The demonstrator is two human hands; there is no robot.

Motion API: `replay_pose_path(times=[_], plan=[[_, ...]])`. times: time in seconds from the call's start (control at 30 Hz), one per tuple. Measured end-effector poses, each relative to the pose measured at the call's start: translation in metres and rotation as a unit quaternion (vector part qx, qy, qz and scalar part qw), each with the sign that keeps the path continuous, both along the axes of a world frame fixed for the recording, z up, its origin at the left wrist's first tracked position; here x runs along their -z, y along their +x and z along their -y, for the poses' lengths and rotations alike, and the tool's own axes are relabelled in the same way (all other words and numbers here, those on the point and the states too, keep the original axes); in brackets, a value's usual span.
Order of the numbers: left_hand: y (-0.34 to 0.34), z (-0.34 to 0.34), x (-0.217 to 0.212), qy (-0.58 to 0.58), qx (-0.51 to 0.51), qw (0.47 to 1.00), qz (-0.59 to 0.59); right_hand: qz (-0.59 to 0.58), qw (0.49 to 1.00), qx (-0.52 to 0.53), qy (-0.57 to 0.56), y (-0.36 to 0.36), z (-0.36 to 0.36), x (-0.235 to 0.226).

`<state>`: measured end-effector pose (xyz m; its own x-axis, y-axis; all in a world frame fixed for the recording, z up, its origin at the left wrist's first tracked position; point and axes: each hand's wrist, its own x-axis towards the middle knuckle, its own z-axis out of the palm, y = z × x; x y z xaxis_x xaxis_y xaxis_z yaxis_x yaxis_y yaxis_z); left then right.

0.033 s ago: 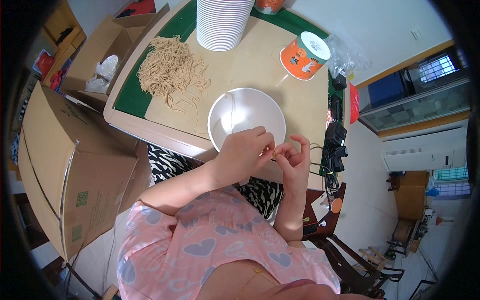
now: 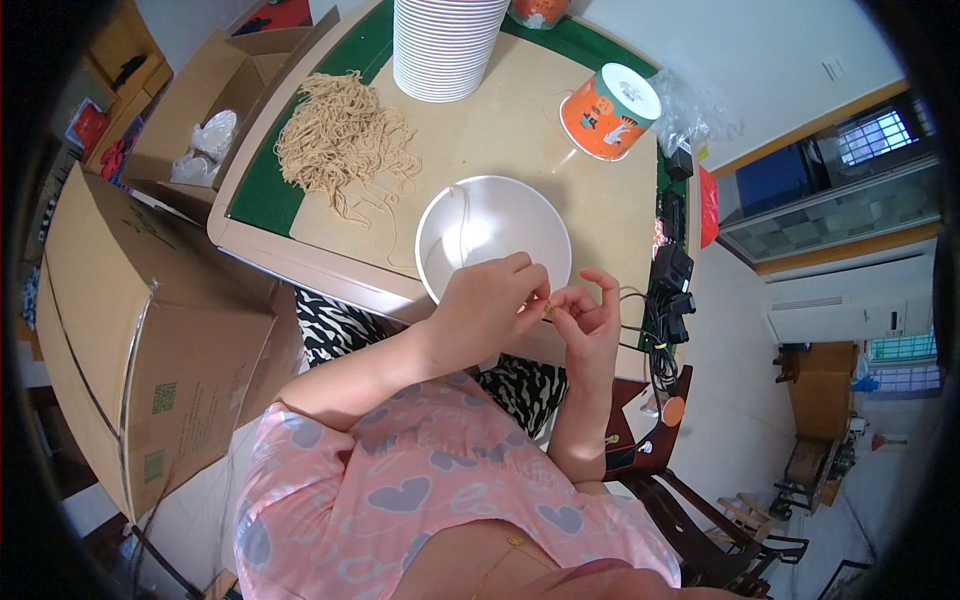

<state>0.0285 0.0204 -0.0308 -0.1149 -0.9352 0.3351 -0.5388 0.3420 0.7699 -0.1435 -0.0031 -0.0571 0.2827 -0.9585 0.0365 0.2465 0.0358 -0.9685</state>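
both hands meet at the near right rim of a white tub (image 2: pixel 520 212) on the worktop (image 2: pixel 530 110).
the left hand (image 2: pixel 482 305) and right hand (image 2: pixel 588 328) pinch narrowly, tip to tip, at a tiny tan bit (image 2: pixel 549 309), likely cord, partly hidden. a tan strand (image 2: pixel 467 215) hangs inside the tub from its far left rim; a cord pile (image 2: pixel 340 140) lies far left. the cord should be light, limp and prone to tangle, best pinched near an end; the tub, light but fairly stiff, best held by its rim.
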Motion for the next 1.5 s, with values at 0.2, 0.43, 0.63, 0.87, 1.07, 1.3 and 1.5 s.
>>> replay_pose_path(times=[0.2, 0.43, 0.63, 0.87, 1.07, 1.3, 1.5], plan=[[0.004, -0.002, -0.003, -0.027, 0.021, 0.999, 0.015, 0.017, 1.0, -0.004, 0.02, -0.002, 0.001, -0.001], [0.003, -0.008, -0.005, -0.025, 0.01, 0.999, 0.028, 0.023, 0.999, 0.015, 0.028, 0.001, 0.0, -0.002], [0.002, -0.009, -0.007, -0.002, -0.007, 1.0, 0.025, -0.038, 0.998, 0.05, -0.013, 0.006, -0.003, 0.001], [0.002, -0.008, -0.008, 0.027, -0.024, 0.999, 0.04, -0.112, 0.987, 0.078, -0.086, 0.012, -0.01, -0.001], [0.014, -0.006, -0.008, 0.04, -0.039, 0.998, -0.035, -0.202, 0.965, 0.065, -0.156, 0.013, -0.013, -0.005], [0.018, -0.011, -0.015, 0.067, -0.039, 0.997, -0.025, -0.394, 0.894, 0.06, -0.203, 0.019, -0.021, -0.035], [0.016, -0.009, -0.009, 0.06, -0.044, 0.997, -0.031, -0.382, 0.902, 0.024, -0.202, 0.019, -0.012, -0.033]])
